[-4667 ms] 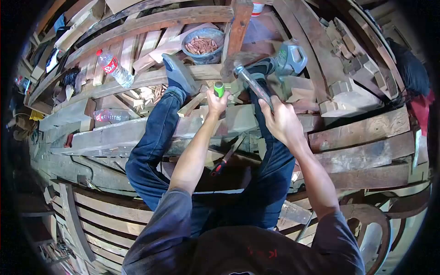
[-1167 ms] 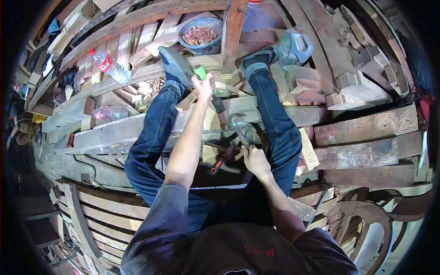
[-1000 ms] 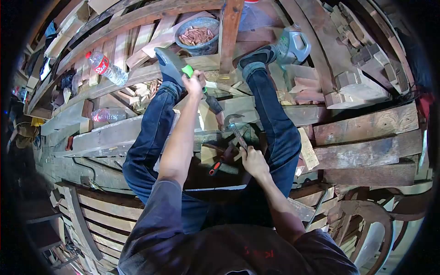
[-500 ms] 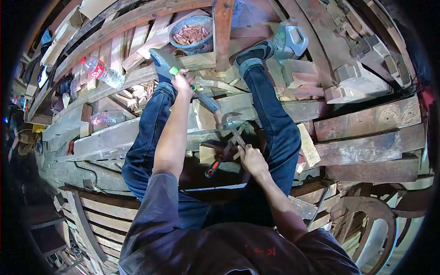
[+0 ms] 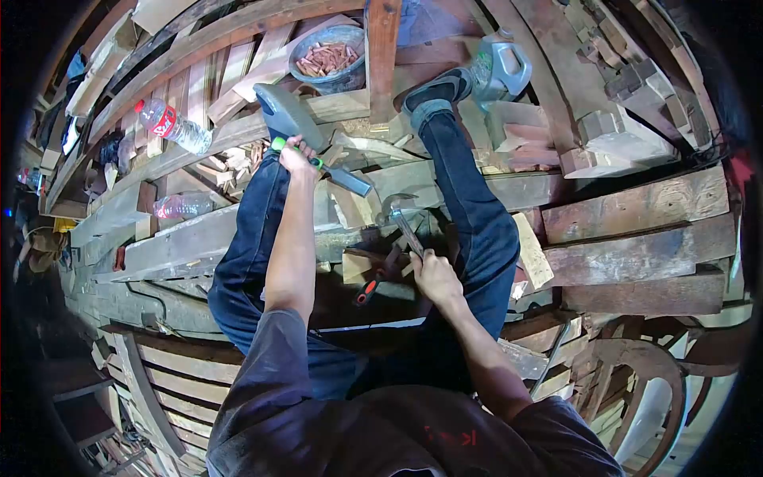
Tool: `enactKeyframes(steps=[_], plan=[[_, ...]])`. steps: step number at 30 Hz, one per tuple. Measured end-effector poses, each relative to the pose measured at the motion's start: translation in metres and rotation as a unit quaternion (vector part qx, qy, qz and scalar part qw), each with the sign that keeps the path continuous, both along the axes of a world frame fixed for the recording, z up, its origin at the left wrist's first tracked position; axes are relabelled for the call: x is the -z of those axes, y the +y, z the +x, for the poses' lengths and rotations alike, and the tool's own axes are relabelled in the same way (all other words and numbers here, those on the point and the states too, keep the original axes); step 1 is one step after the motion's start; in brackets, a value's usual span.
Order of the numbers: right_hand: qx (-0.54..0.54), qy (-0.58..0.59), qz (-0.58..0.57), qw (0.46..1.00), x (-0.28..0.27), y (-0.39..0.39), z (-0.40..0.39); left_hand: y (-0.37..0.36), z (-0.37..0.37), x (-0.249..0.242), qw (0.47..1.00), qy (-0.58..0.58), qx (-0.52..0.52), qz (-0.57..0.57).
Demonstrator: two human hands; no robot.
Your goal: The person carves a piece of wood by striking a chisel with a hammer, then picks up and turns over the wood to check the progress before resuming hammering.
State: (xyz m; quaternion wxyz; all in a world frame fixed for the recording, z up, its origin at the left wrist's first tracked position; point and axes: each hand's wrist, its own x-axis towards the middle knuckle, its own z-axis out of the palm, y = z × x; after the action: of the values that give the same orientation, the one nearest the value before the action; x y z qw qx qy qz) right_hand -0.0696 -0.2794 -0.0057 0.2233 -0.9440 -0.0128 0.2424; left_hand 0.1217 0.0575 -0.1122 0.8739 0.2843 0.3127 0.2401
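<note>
Hammer (image 5: 408, 232) has dropped from over the R leg to btwn the legs vs. the earliest frame; chisel (image 5: 348, 181) has swung flatter, its blade now pointing R. L hand (image 5: 297, 155) has fingers curled round the chisel's green handle, near the L shoe (image 5: 286, 115). R hand (image 5: 437, 276) has fingers wrapped round the hammer's handle, head up by the beam (image 5: 191, 245). Chisel's blade is above the beam, nr. the hammer head; can't tell if it touches wood. Red-blk. handled tool (image 5: 367, 292) lies btwn the knees. Beyond: bucket (image 5: 330, 84) w/ wood pcs. (image 5: 327, 57), jug (image 5: 501, 70) by the R shoe (image 5: 439, 89), red-label bottle (image 5: 173, 127) on L.
</note>
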Motion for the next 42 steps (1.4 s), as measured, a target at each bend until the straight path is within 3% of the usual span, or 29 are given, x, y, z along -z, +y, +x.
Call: enactKeyframes(steps=[8, 12, 15, 18, 20, 25, 28, 36, 39, 42], plan=[[0.002, 0.009, -0.006, 1.0, -0.002, 0.002, 0.0, 0.003, 0.003, 0.008, 0.998, 0.039, -0.039, -0.024], [-0.002, 0.004, -0.013, 1.0, 0.0, 0.002, -0.001, -0.002, -0.005, 0.004, 0.999, -0.006, -0.045, -0.003], [-0.006, -0.001, -0.017, 1.0, 0.0, 0.003, -0.001, -0.02, -0.025, -0.03, 0.997, -0.076, -0.014, 0.002], [-0.01, -0.021, -0.024, 0.999, 0.0, 0.005, -0.004, -0.05, -0.045, -0.061, 0.991, -0.118, -0.001, 0.06], [-0.011, -0.061, 0.005, 0.998, 0.004, 0.003, -0.005, -0.075, -0.055, -0.082, 0.973, -0.144, -0.015, 0.181], [-0.006, -0.126, 0.065, 0.99, 0.013, 0.001, -0.005, -0.094, -0.058, -0.072, 0.949, -0.192, 0.051, 0.247], [0.006, -0.059, 0.053, 0.997, 0.013, 0.009, 0.006, -0.092, -0.054, -0.074, 0.926, -0.205, 0.066, 0.309], [-0.019, -0.047, -0.021, 0.998, 0.003, 0.044, 0.017, -0.098, -0.061, -0.102, 0.937, -0.24, 0.022, 0.251], [-0.04, -0.079, 0.002, 0.996, 0.019, 0.035, 0.019, -0.09, -0.067, -0.135, 0.923, -0.245, -0.012, 0.296], [-0.027, -0.097, 0.037, 0.994, 0.033, 0.029, 0.024, -0.083, -0.07, -0.149, 0.922, -0.28, -0.029, 0.267]])
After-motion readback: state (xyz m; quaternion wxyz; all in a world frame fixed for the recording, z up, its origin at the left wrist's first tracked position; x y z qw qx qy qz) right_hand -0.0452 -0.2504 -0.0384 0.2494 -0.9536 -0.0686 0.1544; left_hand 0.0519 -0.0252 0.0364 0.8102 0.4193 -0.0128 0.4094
